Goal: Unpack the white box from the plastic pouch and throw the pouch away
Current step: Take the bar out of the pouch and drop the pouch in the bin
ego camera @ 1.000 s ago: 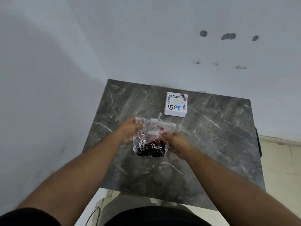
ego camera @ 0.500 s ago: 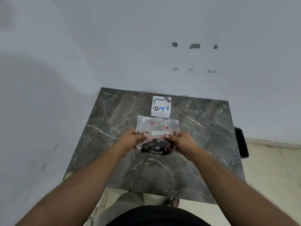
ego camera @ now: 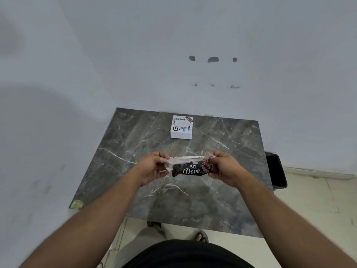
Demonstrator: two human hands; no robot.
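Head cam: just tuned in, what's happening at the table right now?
A person holds a clear plastic pouch above the marble table, left hand and right hand gripping its two ends. A dark item printed Dove shows inside it. A white box with stickers sits apart at the table's far edge. A black bin stands beside the table, to the right.

Dim, even indoor light, a soft shadow on the left wall [ego camera: 48, 117], wide-angle bending at edges

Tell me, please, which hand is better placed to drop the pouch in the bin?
The right hand: it already grips the pouch, as does the left hand, and the black bin stands off the table's right edge.
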